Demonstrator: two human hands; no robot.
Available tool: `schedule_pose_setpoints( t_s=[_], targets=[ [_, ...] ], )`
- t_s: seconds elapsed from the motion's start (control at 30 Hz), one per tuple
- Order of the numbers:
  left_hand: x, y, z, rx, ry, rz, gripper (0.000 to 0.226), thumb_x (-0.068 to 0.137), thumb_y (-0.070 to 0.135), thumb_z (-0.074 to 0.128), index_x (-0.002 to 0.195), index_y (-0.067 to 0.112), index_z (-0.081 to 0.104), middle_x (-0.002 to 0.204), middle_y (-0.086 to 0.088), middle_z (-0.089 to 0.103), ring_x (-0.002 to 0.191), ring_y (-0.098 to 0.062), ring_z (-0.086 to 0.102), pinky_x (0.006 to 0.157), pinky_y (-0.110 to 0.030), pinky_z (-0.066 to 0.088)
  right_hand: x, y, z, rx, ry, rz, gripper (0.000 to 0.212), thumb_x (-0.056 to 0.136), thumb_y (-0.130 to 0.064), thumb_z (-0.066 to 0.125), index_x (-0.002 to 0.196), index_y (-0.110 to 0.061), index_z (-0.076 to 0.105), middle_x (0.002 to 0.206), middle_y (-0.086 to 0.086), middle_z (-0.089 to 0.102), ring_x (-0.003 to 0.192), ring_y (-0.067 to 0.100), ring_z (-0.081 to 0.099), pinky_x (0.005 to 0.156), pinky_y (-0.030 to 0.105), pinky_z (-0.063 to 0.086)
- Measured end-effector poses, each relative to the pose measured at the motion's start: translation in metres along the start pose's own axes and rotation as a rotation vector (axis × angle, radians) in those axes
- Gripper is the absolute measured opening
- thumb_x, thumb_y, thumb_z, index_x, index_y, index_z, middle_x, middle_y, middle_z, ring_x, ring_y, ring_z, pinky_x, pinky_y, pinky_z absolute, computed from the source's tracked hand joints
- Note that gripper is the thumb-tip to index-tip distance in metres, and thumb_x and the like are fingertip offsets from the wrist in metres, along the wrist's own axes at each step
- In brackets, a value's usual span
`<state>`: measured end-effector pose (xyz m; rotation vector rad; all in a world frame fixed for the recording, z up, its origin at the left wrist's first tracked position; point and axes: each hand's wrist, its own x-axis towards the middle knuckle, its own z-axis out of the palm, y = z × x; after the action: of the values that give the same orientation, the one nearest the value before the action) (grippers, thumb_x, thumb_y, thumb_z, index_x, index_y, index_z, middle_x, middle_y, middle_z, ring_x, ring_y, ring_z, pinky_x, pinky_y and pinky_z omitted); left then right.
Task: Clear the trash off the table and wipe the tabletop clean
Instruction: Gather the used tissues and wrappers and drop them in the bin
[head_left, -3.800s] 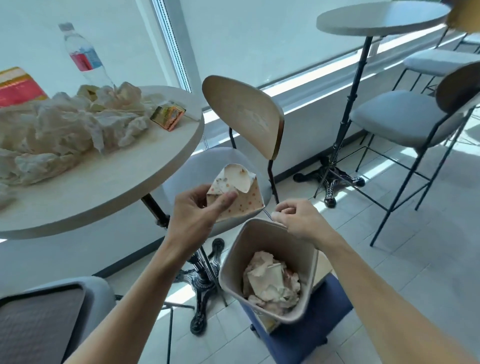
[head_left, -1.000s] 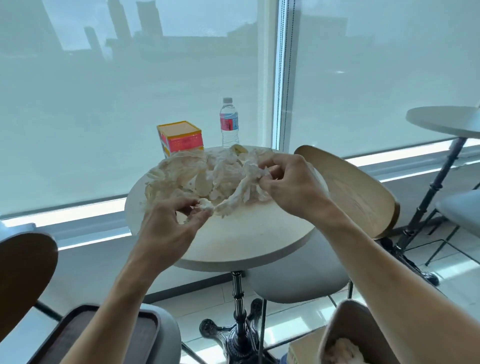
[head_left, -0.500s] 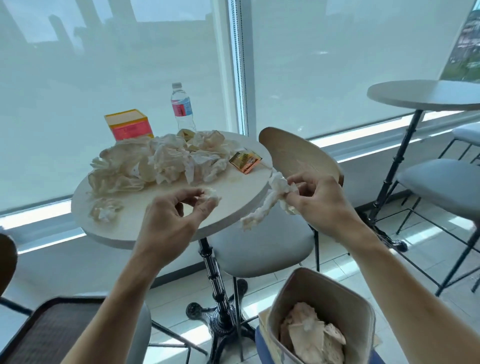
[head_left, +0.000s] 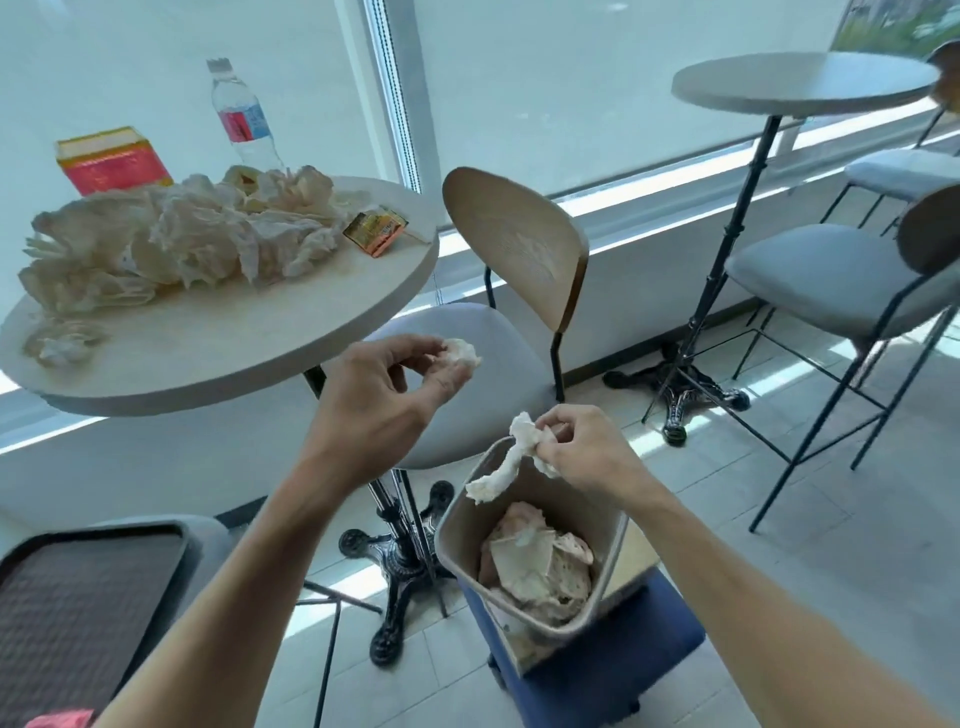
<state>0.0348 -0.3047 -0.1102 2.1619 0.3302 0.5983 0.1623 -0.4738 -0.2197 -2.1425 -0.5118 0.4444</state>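
A round table (head_left: 218, 338) at the left carries a large heap of crumpled tissues (head_left: 171, 239), one loose wad (head_left: 60, 343) near its front left, and an orange wrapper (head_left: 375, 232). My left hand (head_left: 384, 400) pinches a small tissue ball (head_left: 462, 352) in front of the table's edge. My right hand (head_left: 582, 449) grips a long twisted tissue (head_left: 501, 467) that dangles over the rim of the beige trash bin (head_left: 457, 525). The bin holds used paper and stands on a blue stool (head_left: 597, 675).
A water bottle (head_left: 241, 117) and a red-and-yellow box (head_left: 111, 161) stand at the table's far side. A wooden-backed chair (head_left: 514, 244) sits behind the bin. A dark tray (head_left: 78, 613) lies at the lower left. A second table (head_left: 800, 85) and stools (head_left: 831, 275) stand at the right.
Both hands have come away from the table with tissues. The right hand has dropped from table height down to the bin's rim, and the view has tilted down toward the bin.
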Motion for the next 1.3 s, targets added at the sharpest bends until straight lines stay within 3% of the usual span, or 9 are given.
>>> schedule_pose_setpoints(
  t_s=[0.17,0.3,0.43,0.57,0.73,0.93,1.03,1.17,1.3],
  targets=[
    [-0.011,-0.004,0.033,0.025,-0.062,-0.006,0.032,0.082,0.040,0.074,0.109,0.023,0.073,0.083,0.012,0.067,0.050,-0.003,0.036,0.051,-0.023,0.037,-0.006,0.029,-0.001,-0.047,-0.149,0.078,0.035,0.087,-0.029,0.069,0.121,-0.026,0.064,0.090,-0.006,0.062,0.082,0.010,0.059,0.076,0.024,0.045],
    [-0.019,-0.016,0.059,0.081,-0.121,-0.059,0.033,0.081,0.044,0.073,0.107,0.024,0.073,0.086,0.013,0.069,0.052,0.003,0.048,0.053,-0.014,0.038,-0.005,0.033,-0.018,0.000,-0.125,0.090,0.022,0.087,-0.029,0.069,0.109,-0.026,0.068,0.089,-0.005,0.065,0.080,0.011,0.062,0.072,0.024,0.047],
    [-0.030,-0.037,0.085,0.147,-0.265,-0.161,0.036,0.079,0.045,0.075,0.107,0.023,0.074,0.089,0.013,0.070,0.078,0.004,0.062,0.067,-0.008,0.047,-0.001,0.026,-0.029,0.068,-0.084,0.068,0.012,0.085,-0.029,0.071,0.097,-0.030,0.068,0.086,-0.001,0.066,0.082,0.017,0.064,0.072,0.028,0.050],
    [-0.036,-0.063,0.094,0.255,-0.362,-0.260,0.046,0.078,0.046,0.075,0.119,0.027,0.069,0.100,0.009,0.069,0.093,-0.006,0.062,0.087,-0.022,0.048,-0.002,0.012,-0.029,0.075,-0.092,0.029,0.016,0.087,-0.032,0.070,0.103,-0.028,0.068,0.089,-0.003,0.065,0.082,0.015,0.064,0.071,0.025,0.048],
    [-0.029,-0.068,0.070,0.247,-0.241,-0.240,0.034,0.079,0.044,0.073,0.110,0.030,0.072,0.096,0.012,0.069,0.080,-0.002,0.061,0.081,-0.028,0.054,-0.003,-0.015,-0.021,0.068,-0.114,-0.040,0.018,0.089,-0.035,0.068,0.106,-0.029,0.069,0.088,-0.006,0.064,0.080,0.009,0.062,0.074,0.023,0.046],
    [-0.013,-0.053,0.002,0.240,-0.054,-0.156,0.024,0.084,0.038,0.071,0.104,0.025,0.071,0.086,0.015,0.067,0.066,-0.003,0.061,0.064,-0.020,0.053,0.002,-0.084,-0.018,0.103,-0.165,-0.200,0.017,0.094,-0.033,0.063,0.110,-0.027,0.066,0.091,0.000,0.064,0.077,0.009,0.059,0.078,0.027,0.053],
    [-0.004,-0.041,-0.038,0.283,0.072,-0.101,0.023,0.085,0.035,0.070,0.106,0.025,0.071,0.084,0.015,0.067,0.063,-0.007,0.062,0.066,-0.032,0.057,0.006,-0.129,-0.019,0.098,-0.165,-0.296,0.018,0.095,-0.030,0.063,0.111,-0.024,0.067,0.098,0.005,0.065,0.083,0.013,0.061,0.075,0.022,0.053],
    [0.005,-0.034,-0.089,0.342,0.223,-0.050,0.021,0.084,0.036,0.071,0.103,0.027,0.072,0.084,0.016,0.068,0.065,-0.001,0.059,0.067,-0.031,0.055,0.015,-0.185,-0.015,0.094,-0.141,-0.428,0.018,0.093,-0.029,0.065,0.109,-0.022,0.069,0.096,0.003,0.067,0.089,0.019,0.066,0.078,0.027,0.056],
    [0.016,-0.043,-0.133,0.476,0.357,-0.056,0.018,0.084,0.037,0.070,0.100,0.029,0.073,0.086,0.014,0.067,0.075,-0.006,0.056,0.074,-0.033,0.049,0.025,-0.233,-0.002,0.106,-0.113,-0.536,0.014,0.091,-0.025,0.067,0.102,-0.020,0.072,0.082,-0.004,0.065,0.070,0.009,0.058,0.074,0.027,0.054]
  ],
)
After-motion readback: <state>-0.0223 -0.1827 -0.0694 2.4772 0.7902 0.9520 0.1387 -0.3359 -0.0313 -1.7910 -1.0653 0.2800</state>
